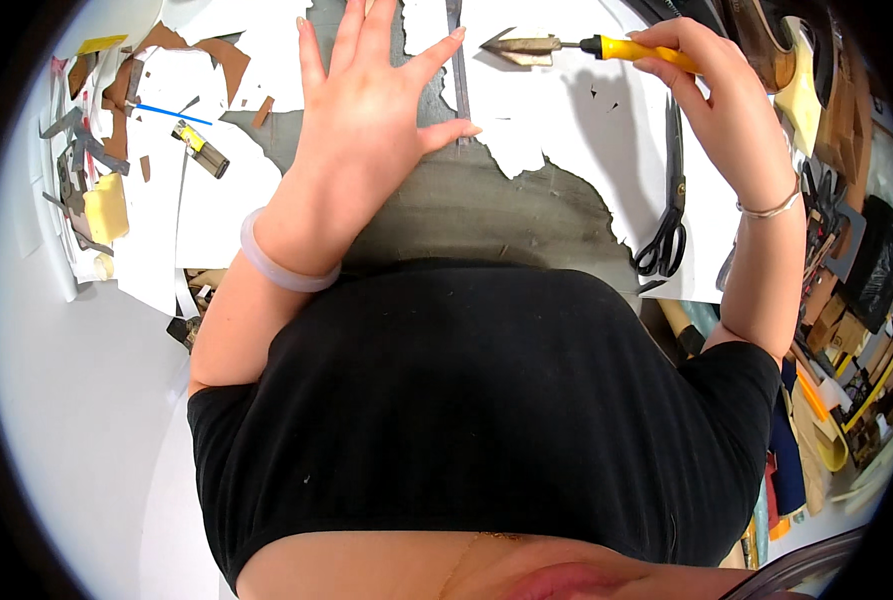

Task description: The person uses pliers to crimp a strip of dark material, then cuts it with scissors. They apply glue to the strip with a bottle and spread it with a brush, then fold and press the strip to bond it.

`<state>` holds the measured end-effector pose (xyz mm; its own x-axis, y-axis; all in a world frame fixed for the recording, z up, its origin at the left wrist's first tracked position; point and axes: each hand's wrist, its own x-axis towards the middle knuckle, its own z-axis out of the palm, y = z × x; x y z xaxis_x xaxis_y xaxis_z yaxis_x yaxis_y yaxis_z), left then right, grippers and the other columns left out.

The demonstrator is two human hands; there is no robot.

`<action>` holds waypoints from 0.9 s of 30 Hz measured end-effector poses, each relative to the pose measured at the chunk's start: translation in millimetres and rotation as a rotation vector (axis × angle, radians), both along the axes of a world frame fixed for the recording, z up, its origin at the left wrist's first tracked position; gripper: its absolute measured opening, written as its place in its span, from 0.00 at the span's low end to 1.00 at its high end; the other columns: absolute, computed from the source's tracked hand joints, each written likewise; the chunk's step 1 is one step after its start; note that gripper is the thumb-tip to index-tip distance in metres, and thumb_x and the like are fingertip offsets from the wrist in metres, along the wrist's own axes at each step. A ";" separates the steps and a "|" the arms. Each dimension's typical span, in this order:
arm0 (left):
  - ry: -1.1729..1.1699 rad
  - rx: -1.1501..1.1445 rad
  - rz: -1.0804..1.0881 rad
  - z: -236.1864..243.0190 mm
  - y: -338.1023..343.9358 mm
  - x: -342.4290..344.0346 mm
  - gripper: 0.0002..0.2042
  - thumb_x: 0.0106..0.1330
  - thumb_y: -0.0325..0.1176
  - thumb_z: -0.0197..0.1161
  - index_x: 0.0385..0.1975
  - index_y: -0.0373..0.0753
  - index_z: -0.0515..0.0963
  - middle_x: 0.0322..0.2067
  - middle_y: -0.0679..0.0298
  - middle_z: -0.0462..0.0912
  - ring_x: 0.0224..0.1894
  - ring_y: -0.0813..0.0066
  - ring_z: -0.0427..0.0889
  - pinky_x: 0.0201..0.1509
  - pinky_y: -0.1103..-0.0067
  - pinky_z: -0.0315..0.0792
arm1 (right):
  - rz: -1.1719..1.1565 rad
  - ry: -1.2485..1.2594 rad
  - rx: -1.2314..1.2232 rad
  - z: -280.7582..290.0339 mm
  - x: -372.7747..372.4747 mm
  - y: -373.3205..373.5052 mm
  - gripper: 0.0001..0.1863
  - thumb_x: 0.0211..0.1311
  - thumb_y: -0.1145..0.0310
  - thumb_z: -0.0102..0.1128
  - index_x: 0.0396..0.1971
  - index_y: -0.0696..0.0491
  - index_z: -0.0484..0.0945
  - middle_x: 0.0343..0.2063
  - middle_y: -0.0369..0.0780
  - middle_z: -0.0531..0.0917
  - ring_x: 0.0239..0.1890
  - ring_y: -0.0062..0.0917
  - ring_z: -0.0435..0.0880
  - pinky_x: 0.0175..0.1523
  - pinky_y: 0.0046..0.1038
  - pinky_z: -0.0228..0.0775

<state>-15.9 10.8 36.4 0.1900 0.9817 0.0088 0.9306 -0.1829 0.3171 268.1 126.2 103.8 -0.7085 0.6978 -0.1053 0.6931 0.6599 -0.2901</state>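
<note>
My left hand (366,110) is spread with fingers apart at the top centre, its fingertips by a grey metal strip (462,134) among torn white paper (511,130) on a grey work surface (446,215). My right hand (726,115) grips a yellow-and-black handle (621,49) whose tool has an arrowhead-shaped metal head (521,52), pointing left over the white paper. Long black-handled scissors (666,235) lie beneath and left of my right wrist. Whether my left fingertips press on the strip or the paper, I cannot tell.
At left are brown and grey scraps (224,58), a thin blue stick (174,114), a yellow-and-black cutter (202,148) and a yellow block (105,208). Dense piles of tools, boards and offcuts (836,330) line the right side, with a black plastic bag (871,270).
</note>
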 end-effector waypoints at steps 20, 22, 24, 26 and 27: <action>-0.018 -0.061 0.013 9.6 3.9 4.7 0.33 0.55 0.47 0.78 0.61 0.42 0.80 0.74 0.37 0.54 0.77 0.37 0.50 0.78 0.47 0.44 | 0.069 -0.012 0.034 -16.2 -18.9 -18.3 0.09 0.70 0.68 0.65 0.47 0.49 0.83 0.42 0.33 0.86 0.41 0.29 0.79 0.48 0.29 0.73; 0.001 -0.013 -0.010 4.8 2.8 2.2 0.33 0.55 0.47 0.78 0.61 0.42 0.80 0.74 0.37 0.54 0.77 0.36 0.50 0.78 0.47 0.44 | 0.068 -0.017 0.024 -16.2 -19.6 -19.1 0.09 0.70 0.68 0.65 0.47 0.49 0.83 0.42 0.33 0.86 0.40 0.29 0.79 0.48 0.28 0.73; -0.008 0.007 -0.016 4.1 1.9 2.0 0.33 0.55 0.46 0.78 0.61 0.41 0.80 0.74 0.37 0.54 0.77 0.36 0.50 0.78 0.47 0.44 | 0.070 -0.037 0.017 -16.2 -19.4 -19.4 0.09 0.70 0.68 0.64 0.47 0.49 0.82 0.41 0.34 0.86 0.40 0.28 0.79 0.49 0.28 0.73; -0.016 0.000 -0.025 7.0 2.8 2.6 0.33 0.55 0.45 0.79 0.61 0.41 0.80 0.74 0.37 0.54 0.77 0.36 0.51 0.78 0.46 0.44 | 0.116 -0.021 0.036 -17.7 -17.7 -19.5 0.09 0.70 0.68 0.64 0.47 0.50 0.82 0.41 0.34 0.86 0.40 0.29 0.79 0.49 0.29 0.73; -0.020 -0.004 -0.029 8.9 3.4 2.8 0.33 0.54 0.45 0.79 0.61 0.41 0.80 0.74 0.38 0.54 0.77 0.36 0.51 0.78 0.46 0.44 | 0.140 -0.013 0.046 -18.3 -16.9 -19.6 0.08 0.69 0.68 0.65 0.46 0.50 0.82 0.41 0.34 0.86 0.40 0.29 0.80 0.49 0.29 0.73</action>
